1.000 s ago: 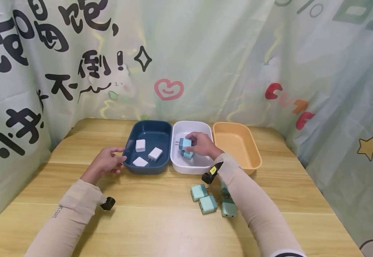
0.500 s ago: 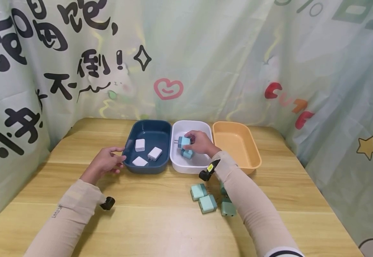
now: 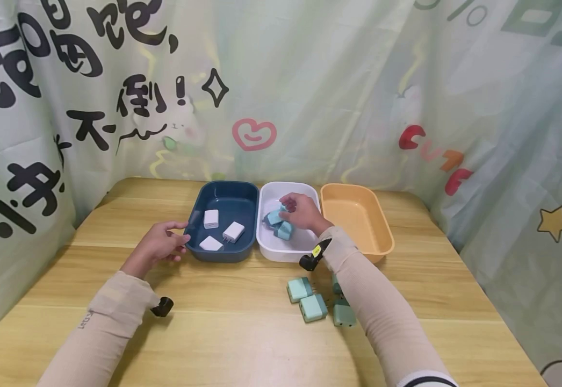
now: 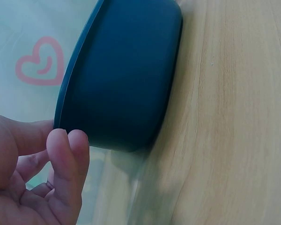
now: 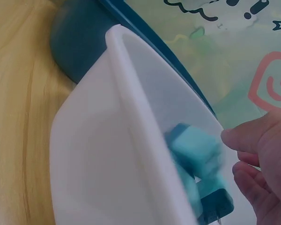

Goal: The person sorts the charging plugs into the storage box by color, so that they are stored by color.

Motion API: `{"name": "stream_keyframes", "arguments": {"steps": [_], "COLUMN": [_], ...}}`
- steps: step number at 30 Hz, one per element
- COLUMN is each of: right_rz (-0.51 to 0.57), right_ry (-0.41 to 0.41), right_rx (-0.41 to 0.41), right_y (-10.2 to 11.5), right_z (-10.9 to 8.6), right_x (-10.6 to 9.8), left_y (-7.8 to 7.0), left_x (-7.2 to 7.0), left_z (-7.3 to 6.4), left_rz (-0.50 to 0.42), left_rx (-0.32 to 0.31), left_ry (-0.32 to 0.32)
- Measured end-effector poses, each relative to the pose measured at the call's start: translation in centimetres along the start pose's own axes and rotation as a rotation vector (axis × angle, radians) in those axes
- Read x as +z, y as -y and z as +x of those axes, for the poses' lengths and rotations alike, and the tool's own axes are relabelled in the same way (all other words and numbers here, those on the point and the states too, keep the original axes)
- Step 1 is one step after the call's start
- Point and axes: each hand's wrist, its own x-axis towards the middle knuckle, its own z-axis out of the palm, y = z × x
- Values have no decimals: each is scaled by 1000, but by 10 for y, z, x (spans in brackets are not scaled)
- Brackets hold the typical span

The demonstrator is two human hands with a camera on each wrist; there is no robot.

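Head view: closest in, beige sleeves (image 3: 102, 328) reach across the wood table (image 3: 242, 333). Next up, some green plugs (image 3: 313, 307) on the table, 2 of 'em side by side, others partly behind the R sleeve. L hand (image 3: 162, 242) is at the dark blue bin (image 3: 239, 196), fingers loose n relaxed, tips touching its rim/outer wall. R hand (image 3: 304, 211) is over the white bin (image 3: 286, 257), thumb n fingers apart. Per R wrist cam, a blurry light blue plug (image 5: 196, 147) is inside that bin just beside the thumb, w/ other blue plugs under it; can't tell if thumb n plug touch. 3 white plugs (image 3: 210, 219) lie in the dark blue bin, yellow bin (image 3: 358, 215) is right of the white one. Far back, a printed curtain (image 3: 310, 107) w/ a pink heart (image 3: 254, 135).
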Motion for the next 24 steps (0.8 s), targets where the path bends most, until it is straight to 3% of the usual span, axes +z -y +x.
{"name": "stream_keyframes", "arguments": {"steps": [9,19,24], "right_rz": [59,54,78], "right_ry": [39,82,113], "right_rx": [8,35,-4], "right_y": [-1,1,-2], "right_z": [-13,-51,-71], "right_x": [-12,-37,-48], "left_y": [-1,1,0], "left_x": [1,-1,-1], "left_z": [1,0,0], "left_rz": [-2,1,-5], "left_rx": [-17,7,4], "left_ry": [-14,3,12]}}
